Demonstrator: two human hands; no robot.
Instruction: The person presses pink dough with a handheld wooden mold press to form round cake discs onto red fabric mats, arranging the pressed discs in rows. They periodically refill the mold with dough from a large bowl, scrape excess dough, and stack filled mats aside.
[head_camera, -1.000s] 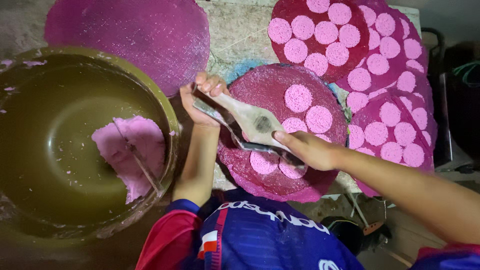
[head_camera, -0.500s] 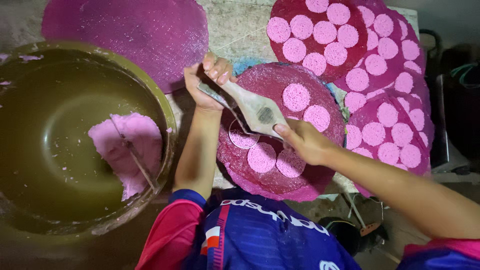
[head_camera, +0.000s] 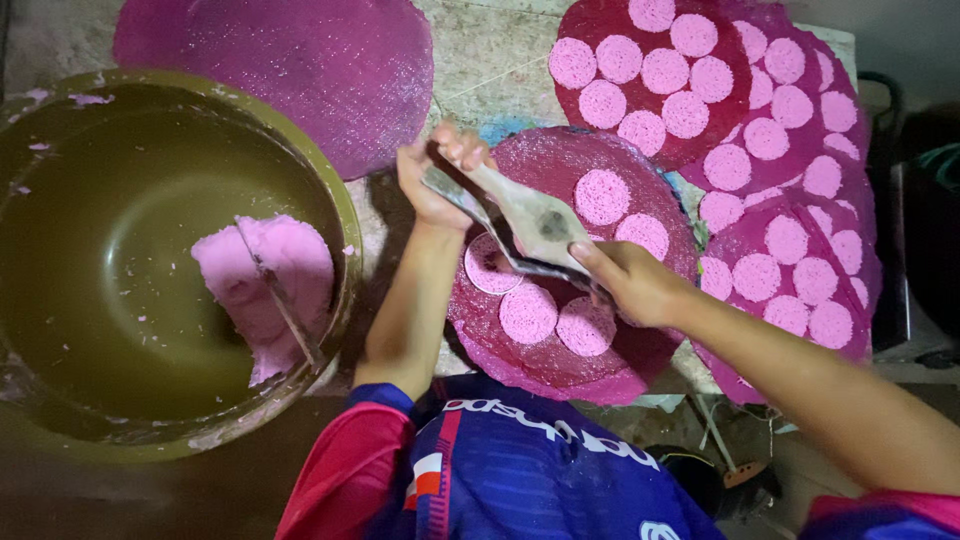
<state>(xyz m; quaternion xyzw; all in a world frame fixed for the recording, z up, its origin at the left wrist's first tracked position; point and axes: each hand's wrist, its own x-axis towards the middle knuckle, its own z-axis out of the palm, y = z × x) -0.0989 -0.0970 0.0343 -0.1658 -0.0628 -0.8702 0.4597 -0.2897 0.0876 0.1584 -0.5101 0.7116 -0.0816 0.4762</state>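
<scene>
My left hand grips the narrow end of a flat paddle and a thin metal blade. My right hand holds the paddle's wide end. Both hover over a round magenta mesh tray that carries several pink dough discs. A thinner pink disc lies just under the tool. At the left stands a big olive bowl with a lump of pink dough and a stick resting in it.
More magenta mesh trays with several pink discs overlap at the right and top. A bare mesh tray lies at the top left. Dark objects stand at the far right edge.
Both hands have shifted the paddle slightly up and left over the tray. A thin pink disc now shows on the mesh beneath it.
</scene>
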